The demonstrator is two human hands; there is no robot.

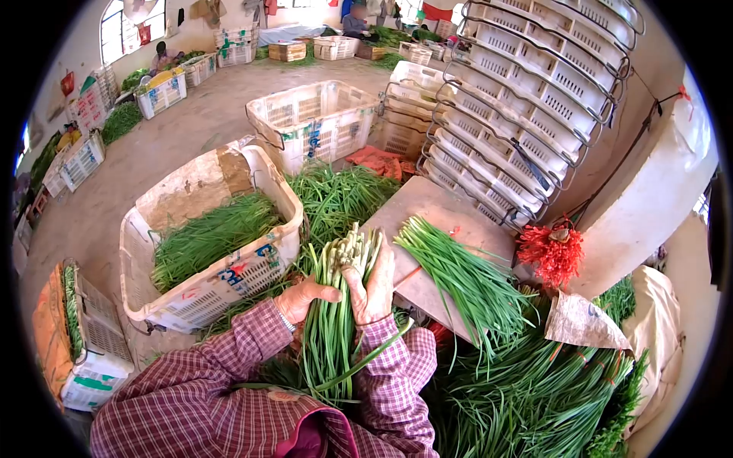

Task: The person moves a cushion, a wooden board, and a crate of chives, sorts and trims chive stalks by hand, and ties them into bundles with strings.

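Note:
A loose bunch of long green chives [330, 336] stands upright in front of me, pale cut ends [347, 256] at the top and leaves hanging toward my lap. My left hand [301, 298] grips its left side, thumb laid across the stems. On the other side, my right hand [372, 284] presses against the bunch, thumb over the stems and fingers stretched upward along the ends. A few leaves stick out under my right wrist. Just right of that hand, another chive bunch [466, 278] lies on a grey board [397, 214], a red band near it.
White crates [217, 294] stand ahead and left, one holding chives. A tall crate stack [527, 99] leans at the right. Red ties [551, 252] hang beside the board. Heaped chives [519, 397] fill the right foreground. Another person [356, 21] sits far back.

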